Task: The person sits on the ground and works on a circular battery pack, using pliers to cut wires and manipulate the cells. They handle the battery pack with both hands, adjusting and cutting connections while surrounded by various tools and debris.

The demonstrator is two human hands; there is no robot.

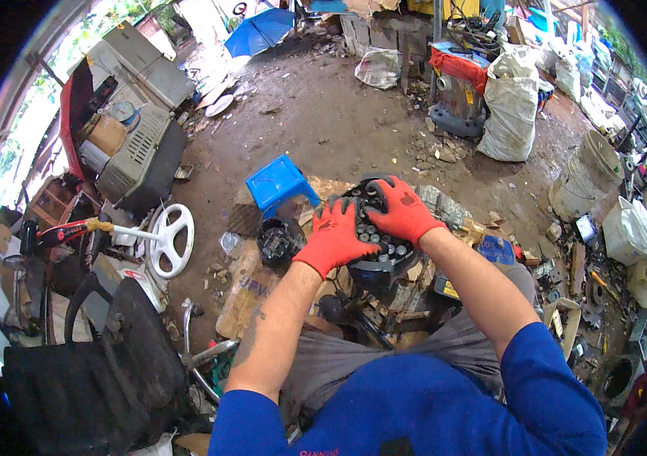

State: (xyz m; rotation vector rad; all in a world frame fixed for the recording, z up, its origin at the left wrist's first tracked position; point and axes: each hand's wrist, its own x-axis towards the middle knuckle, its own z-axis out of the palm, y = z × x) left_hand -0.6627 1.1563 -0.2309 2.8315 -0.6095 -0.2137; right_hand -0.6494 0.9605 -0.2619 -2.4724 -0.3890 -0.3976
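My left hand (337, 235), in a red-orange glove with dark fingertips, lies over the left side of a round black tub (386, 267). Its fingers are spread, and the thumb reaches over several small grey cylinders (392, 249) that look like batteries. In a matching glove, my right hand (405, 213) bends its fingers down at the tub's far right side. What they press on or hold is hidden beneath the glove. The tub is in front of my knees, its far rim partly covered by both hands.
Left of the tub are a dark round container (278, 242) and a blue plastic stool (282, 185). Flattened cardboard (241, 292) lies nearby. A white steering wheel (174, 241) and black bag (103, 380) are further left. White sacks (511, 106) and a bucket (588, 178) stand right.
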